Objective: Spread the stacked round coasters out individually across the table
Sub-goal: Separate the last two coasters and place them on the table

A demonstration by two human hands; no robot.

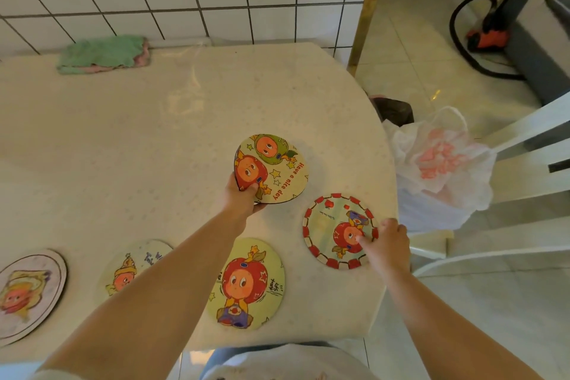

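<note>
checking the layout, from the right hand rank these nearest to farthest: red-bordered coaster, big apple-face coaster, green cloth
1. Red-bordered coaster: under the right hand, its fingers touching it, near the table's right edge.
2. Big apple-face coaster: to that hand's left, by the near edge.
3. Green cloth: far back left, by the tiled wall.

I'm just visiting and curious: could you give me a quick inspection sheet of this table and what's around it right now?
Surface: pale speckled table, glossy, rounded right end.
Job's things: four coasters lie flat and apart: far-left coaster, coaster under the left forearm, apple-figure coaster, red-bordered coaster. A remaining stack is held.
Clutter: folded green cloth by the tiled wall.
Hands: left hand grips the stack; right hand presses fingertips on the red-bordered coaster.
Cables: black hose on the floor.
Surroundings: plastic bag, white chair.
</note>
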